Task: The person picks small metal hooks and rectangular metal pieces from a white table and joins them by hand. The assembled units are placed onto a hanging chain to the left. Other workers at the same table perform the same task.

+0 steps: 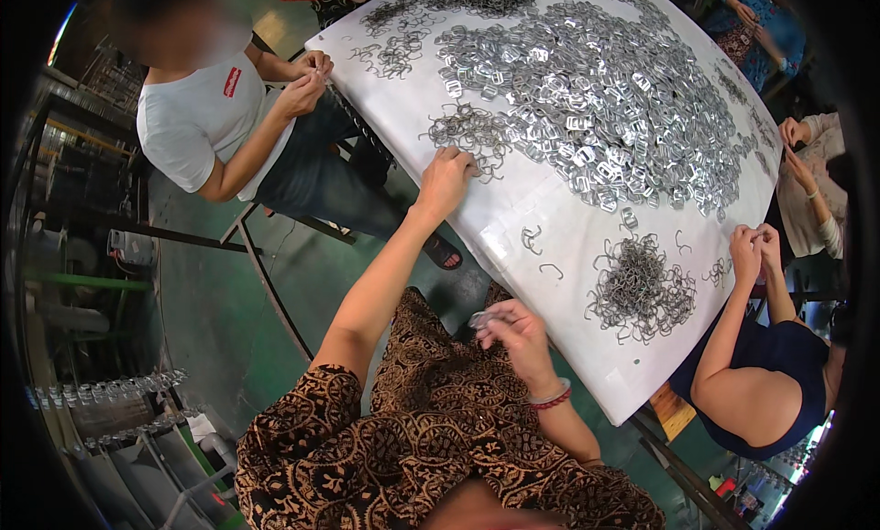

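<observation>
Counter (591,374): large, white-covered, its near corner pointing toward the wearer; it carries all the metal parts.
Co-workers: one in a white T-shirt (192,131) stands at the left, both hands raised together near the counter's edge; one in a dark navy top (765,402) sits at the right, fingers meeting above the edge; others stand farther round, partly cut off.
Wearer's garment (422,429): black with a tan scroll pattern.
Buckle heap (596,108): flat, slotted, silvery pieces, spread over the middle of the counter.
Near hook pile (642,287): curved wire hooks, tangled, toward the near right edge.
Left hook pile (472,134): similar hooks, looser, between the left edge and the buckle heap.
Left hand (446,179): lies at the near side of the left hook pile, fingers bent downward; whether they grip a hook cannot be told.
Right hand (518,333): is raised just off the near edge, thumb and fingers closed together on a small metal piece.
Bracelets (552,397): red and pale, on the right wrist.
Shirt label (232,82): red rectangle with pale lettering, on the T-shirt's chest.
Loose hooks (551,270): lie between the two hook piles.
Small metal piece (480,320): shiny, blurred, at the right fingertips.
</observation>
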### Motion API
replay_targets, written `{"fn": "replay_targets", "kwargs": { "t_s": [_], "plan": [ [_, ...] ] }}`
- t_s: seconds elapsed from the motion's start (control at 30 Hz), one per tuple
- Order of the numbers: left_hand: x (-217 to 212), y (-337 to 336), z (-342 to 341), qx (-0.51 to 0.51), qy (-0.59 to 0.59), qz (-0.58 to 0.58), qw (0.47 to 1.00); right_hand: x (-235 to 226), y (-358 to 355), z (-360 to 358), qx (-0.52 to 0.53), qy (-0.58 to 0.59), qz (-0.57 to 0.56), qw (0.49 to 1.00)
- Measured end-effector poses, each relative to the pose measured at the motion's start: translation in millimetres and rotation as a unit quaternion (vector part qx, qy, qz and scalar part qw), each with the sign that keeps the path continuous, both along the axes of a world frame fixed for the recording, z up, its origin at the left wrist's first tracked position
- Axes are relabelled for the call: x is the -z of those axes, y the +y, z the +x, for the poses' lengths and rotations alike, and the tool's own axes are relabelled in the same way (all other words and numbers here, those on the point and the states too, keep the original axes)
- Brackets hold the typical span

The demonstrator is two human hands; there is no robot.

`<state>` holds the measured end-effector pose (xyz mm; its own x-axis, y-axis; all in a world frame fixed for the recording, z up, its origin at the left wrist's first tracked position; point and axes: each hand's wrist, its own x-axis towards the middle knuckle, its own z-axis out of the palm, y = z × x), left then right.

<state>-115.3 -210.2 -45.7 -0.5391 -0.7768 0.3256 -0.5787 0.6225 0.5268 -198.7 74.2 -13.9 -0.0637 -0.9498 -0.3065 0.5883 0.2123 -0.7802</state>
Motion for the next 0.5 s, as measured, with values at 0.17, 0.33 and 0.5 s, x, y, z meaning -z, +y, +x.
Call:
{"fn": "replay_targets", "kwargs": {
  "t_s": [0.17,0.33,0.5],
  "plan": [
    [-30.5,19.1,12.6,-0.062,0.143,0.096,0.983,-13.5,-1.3,-33.3,0.044,0.113,-0.004,0.993],
    [-69.9,113.6,42.9,0.003,0.166,0.242,0.956,-25.2,-2.7,-27.9,0.108,0.268,-0.033,0.957],
    [-94.7,184.3,58.9,0.087,0.191,0.272,0.939,-29.3,-8.6,-5.5,0.171,0.245,-0.055,0.953]
  ]
}}
